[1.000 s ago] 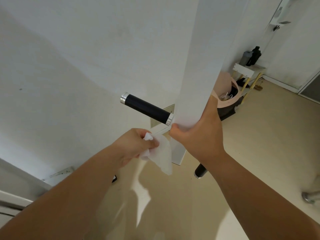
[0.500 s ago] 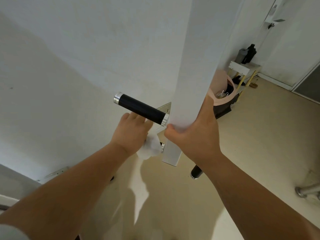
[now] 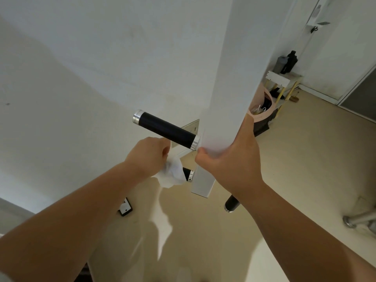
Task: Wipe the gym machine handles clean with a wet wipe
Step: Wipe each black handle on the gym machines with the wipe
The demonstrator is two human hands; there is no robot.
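L hand [image 3: 149,155]: clenched round the wet wipe [image 3: 171,176], parked right under the top handle [image 3: 165,130], at its 6 o'clock. Can't tell if my knuckles touch it.
R hand [image 3: 230,161]: gripping the white post [image 3: 221,88], thumb on the near face, fingers round the far edge. Imo that's to brace it while I rub.
Wipe: white, crumpled, tail hanging toward 5 o'clock over most of a short lower handle [image 3: 188,172]. Grey patch near my palm, dirt or shadow, idk.
Top handle: black grip w/ silver caps both ends, sticking out from the post toward 10 o'clock. No obvious grime.
Third handle [image 3: 232,203]: black stub below my R wrist.
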